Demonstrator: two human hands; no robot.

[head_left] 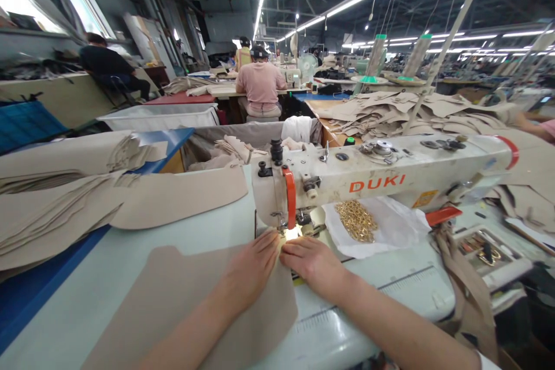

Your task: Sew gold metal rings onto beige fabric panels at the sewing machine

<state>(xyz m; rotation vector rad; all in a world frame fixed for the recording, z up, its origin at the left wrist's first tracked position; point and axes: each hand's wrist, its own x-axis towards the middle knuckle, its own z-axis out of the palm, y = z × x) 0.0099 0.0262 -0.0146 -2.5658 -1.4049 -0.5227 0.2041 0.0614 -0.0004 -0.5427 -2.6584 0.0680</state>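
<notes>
A beige fabric piece (186,289) lies on the pale green table of a white sewing machine (425,167), its upper end at the brightly lit needle area (293,233). My left hand (254,266) presses on this piece just left of the needle, fingers together and closed at its edge. From the other side my right hand (318,266) meets it, fingers bent and closed on the fabric close to the left fingertips. The needle tip and stitching are lost in the glare. Small gold metal pieces (355,221) rest on a white sheet (403,225) beside the right hand.
Stacked beige fabric pieces (56,208) lie to the left, with more (390,113) behind the machine. A bin (255,133) with scraps stands beyond the table. At right are a small parts tray (489,251) and hanging strips (468,300). Several people work farther off.
</notes>
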